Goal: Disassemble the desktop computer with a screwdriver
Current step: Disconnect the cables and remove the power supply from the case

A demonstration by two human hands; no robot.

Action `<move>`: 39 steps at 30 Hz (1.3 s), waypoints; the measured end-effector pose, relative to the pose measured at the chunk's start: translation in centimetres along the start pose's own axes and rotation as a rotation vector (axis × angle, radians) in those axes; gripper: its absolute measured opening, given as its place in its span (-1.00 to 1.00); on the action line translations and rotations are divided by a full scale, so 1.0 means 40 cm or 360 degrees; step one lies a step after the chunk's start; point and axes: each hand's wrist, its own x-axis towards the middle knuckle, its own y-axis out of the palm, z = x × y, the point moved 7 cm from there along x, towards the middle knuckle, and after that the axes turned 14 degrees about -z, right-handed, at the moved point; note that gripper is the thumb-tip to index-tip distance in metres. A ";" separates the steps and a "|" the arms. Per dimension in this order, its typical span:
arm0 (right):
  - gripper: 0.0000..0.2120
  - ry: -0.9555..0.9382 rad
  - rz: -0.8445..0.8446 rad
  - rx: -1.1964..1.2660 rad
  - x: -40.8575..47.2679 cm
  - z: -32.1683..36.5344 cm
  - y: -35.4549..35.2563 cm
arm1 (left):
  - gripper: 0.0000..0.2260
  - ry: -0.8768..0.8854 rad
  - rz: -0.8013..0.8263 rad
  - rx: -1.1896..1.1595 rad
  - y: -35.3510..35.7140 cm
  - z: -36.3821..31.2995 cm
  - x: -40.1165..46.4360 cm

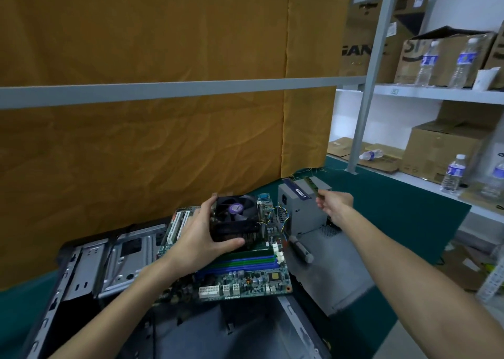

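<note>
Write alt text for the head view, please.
A person's left hand grips the black cooler fan on a green motherboard, while the right hand pinches a memory stick over a grey power supply.

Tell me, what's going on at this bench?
A person is taking a desktop computer apart. The left hand grips the cooling fan on the circuit board, which sits out of the empty metal case. The right hand pinches a memory stick over the grey power supply box. A screwdriver lies beside the board.
</note>
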 end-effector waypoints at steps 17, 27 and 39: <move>-0.40 -0.0892 0.0893 -0.0862 -0.617 -0.085 -0.076 | -0.62 0.0112 0.0145 0.0284 -0.090 0.034 -0.140; -0.71 -0.0568 0.0861 -0.0452 -0.593 -0.108 -0.056 | -0.63 0.0128 0.0096 0.0323 -0.079 0.050 -0.134; -0.69 -0.0432 0.0841 -0.0200 -0.583 -0.120 -0.071 | -0.31 0.0248 0.0067 0.0352 -0.082 0.021 -0.149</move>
